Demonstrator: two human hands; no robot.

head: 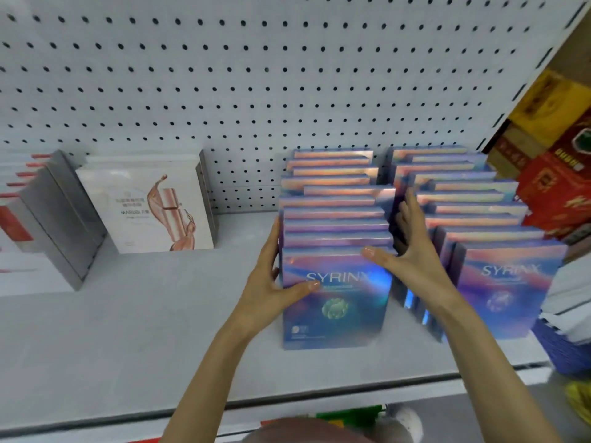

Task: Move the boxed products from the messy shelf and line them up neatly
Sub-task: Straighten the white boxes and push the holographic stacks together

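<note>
Two rows of shiny blue-purple boxes marked SYRINX stand upright on the white shelf [134, 330]. The left row [335, 215] runs from the pegboard to a front box [335, 314]. My left hand [275, 282] presses flat against the left side of this row, thumb lying on the front box's face. My right hand [406, 244] presses against the row's right side, fingers straight in the gap between the rows, thumb over the front box's top edge. The right row [473, 203] stands uneven, with its front box [508, 292] facing me.
White boxes with a rose-gold picture [147, 206] and grey boxes [60, 215] stand at the shelf's left. Red and yellow cartons [556, 161] are stacked at the right. A white pegboard [256, 75] backs the shelf. Blue items [566, 343] sit at the right edge.
</note>
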